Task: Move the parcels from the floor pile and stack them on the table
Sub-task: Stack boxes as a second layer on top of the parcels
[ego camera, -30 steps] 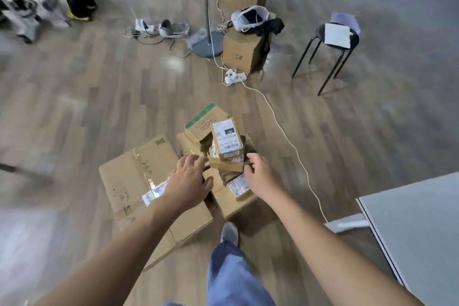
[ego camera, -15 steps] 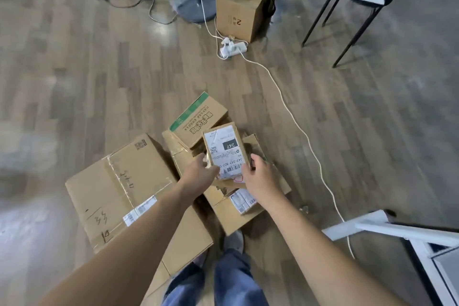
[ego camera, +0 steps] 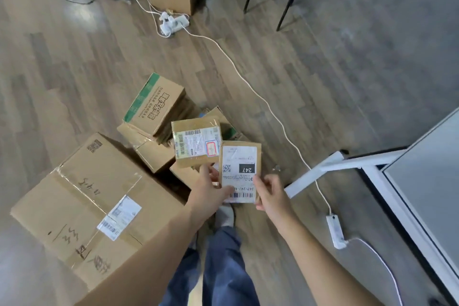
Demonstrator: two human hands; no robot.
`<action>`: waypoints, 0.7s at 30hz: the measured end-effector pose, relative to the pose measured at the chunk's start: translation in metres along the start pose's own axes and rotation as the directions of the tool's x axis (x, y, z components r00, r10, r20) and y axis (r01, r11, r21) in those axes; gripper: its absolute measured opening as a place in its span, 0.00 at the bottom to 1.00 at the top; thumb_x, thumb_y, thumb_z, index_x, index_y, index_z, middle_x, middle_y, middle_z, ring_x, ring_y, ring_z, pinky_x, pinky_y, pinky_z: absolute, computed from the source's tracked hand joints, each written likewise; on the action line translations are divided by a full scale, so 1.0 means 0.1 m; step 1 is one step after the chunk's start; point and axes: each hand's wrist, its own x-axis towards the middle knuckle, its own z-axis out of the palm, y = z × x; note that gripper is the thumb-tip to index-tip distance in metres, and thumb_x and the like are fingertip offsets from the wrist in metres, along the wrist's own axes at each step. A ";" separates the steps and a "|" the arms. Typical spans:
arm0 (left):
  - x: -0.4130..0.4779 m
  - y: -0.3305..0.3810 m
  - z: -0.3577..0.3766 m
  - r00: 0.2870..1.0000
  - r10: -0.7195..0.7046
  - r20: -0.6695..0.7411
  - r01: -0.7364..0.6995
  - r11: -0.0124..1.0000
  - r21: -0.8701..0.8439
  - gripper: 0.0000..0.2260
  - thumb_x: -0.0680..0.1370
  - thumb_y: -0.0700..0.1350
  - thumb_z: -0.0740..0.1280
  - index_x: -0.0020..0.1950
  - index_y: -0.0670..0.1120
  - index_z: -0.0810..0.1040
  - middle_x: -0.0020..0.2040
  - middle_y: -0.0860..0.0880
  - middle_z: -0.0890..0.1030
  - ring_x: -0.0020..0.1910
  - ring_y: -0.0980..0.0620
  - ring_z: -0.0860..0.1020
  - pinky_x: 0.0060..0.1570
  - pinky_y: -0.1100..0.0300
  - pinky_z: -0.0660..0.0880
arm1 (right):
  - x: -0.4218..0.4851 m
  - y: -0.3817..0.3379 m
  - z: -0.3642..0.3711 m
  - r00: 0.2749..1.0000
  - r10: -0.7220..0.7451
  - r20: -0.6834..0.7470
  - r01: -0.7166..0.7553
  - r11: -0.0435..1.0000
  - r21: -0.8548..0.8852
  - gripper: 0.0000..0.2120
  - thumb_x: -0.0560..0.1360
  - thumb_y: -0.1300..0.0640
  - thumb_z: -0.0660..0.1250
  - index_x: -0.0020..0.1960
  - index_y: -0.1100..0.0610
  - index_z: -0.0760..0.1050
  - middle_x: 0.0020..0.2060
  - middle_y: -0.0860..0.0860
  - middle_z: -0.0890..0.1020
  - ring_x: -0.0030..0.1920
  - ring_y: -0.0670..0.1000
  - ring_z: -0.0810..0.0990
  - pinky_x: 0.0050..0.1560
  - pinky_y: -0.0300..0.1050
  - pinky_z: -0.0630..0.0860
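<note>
Head view: wood-plank floor [ego camera: 74, 69], white cable [ego camera: 248, 83], grey table [ego camera: 427, 169] at right.

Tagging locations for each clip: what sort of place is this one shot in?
Probably an office or workroom rather than a warehouse: shipping parcels piled loose on a wood-look floor, a power strip lying out among them, and a white-framed table.

The pile [ego camera: 154, 112] lies on the floor before my feet, the large box [ego camera: 99, 206] at its left. Above the pile my left hand [ego camera: 208, 194] holds a small parcel [ego camera: 197, 141]; my right hand [ego camera: 269, 192] holds a second parcel [ego camera: 239, 171] just right of it, overlapping its corner. The table [ego camera: 422, 181] stands at my right.
</note>
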 end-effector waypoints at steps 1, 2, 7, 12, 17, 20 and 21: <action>-0.04 -0.05 0.07 1.000 -0.003 0.022 0.003 1.000 0.005 0.17 0.70 0.40 0.73 0.51 0.49 0.67 0.51 0.49 0.79 0.50 0.52 0.79 0.52 0.53 0.78 | -0.05 0.09 -0.06 1.000 0.012 -0.008 -0.011 1.000 0.011 0.16 0.76 0.44 0.68 0.50 0.56 0.69 0.43 0.53 0.80 0.39 0.49 0.79 0.41 0.53 0.77; -0.07 -0.09 0.13 0.999 -0.007 0.047 0.006 1.000 0.011 0.16 0.71 0.41 0.73 0.51 0.49 0.67 0.50 0.49 0.79 0.49 0.52 0.80 0.51 0.54 0.78 | -0.12 0.16 -0.12 1.000 0.027 -0.006 -0.027 0.999 0.021 0.16 0.75 0.43 0.69 0.50 0.54 0.68 0.45 0.52 0.80 0.40 0.47 0.79 0.39 0.47 0.76; -0.20 -0.20 0.33 0.989 -0.032 0.144 0.021 0.997 0.078 0.12 0.74 0.45 0.69 0.51 0.50 0.68 0.50 0.52 0.80 0.48 0.53 0.80 0.50 0.52 0.77 | -0.34 0.42 -0.31 0.994 0.107 0.038 -0.112 0.978 0.177 0.17 0.76 0.45 0.69 0.53 0.54 0.65 0.47 0.49 0.80 0.45 0.45 0.81 0.47 0.44 0.76; -0.31 -0.22 0.42 0.979 -0.085 0.183 0.069 0.993 0.091 0.10 0.76 0.48 0.68 0.53 0.51 0.70 0.50 0.51 0.82 0.47 0.52 0.80 0.43 0.57 0.75 | -0.46 0.48 -0.38 0.985 0.169 0.039 -0.172 0.932 0.320 0.22 0.75 0.48 0.70 0.59 0.57 0.64 0.54 0.52 0.79 0.49 0.50 0.84 0.52 0.54 0.81; -0.33 -0.13 0.45 0.973 -0.110 0.203 0.109 0.994 0.018 0.07 0.78 0.46 0.66 0.53 0.46 0.72 0.46 0.50 0.83 0.38 0.54 0.79 0.35 0.64 0.73 | -0.46 0.59 -0.44 0.986 0.163 0.023 -0.158 0.906 0.393 0.20 0.76 0.50 0.69 0.62 0.53 0.64 0.53 0.46 0.79 0.50 0.51 0.83 0.54 0.59 0.80; -0.36 -0.06 0.38 0.968 -0.117 0.221 0.126 0.992 -0.027 0.10 0.78 0.51 0.66 0.54 0.45 0.73 0.47 0.49 0.83 0.40 0.52 0.79 0.37 0.62 0.74 | -0.47 0.60 -0.43 0.991 0.136 0.019 -0.130 0.891 0.435 0.16 0.77 0.50 0.68 0.60 0.51 0.67 0.54 0.48 0.81 0.51 0.52 0.83 0.51 0.58 0.82; -0.35 -0.03 0.35 0.971 -0.121 0.204 0.132 0.990 -0.041 0.11 0.79 0.52 0.65 0.54 0.46 0.74 0.48 0.49 0.83 0.42 0.52 0.79 0.38 0.61 0.75 | -0.45 0.58 -0.43 0.991 0.132 0.022 -0.128 0.886 0.445 0.15 0.77 0.49 0.68 0.59 0.51 0.68 0.54 0.49 0.81 0.51 0.52 0.84 0.50 0.58 0.82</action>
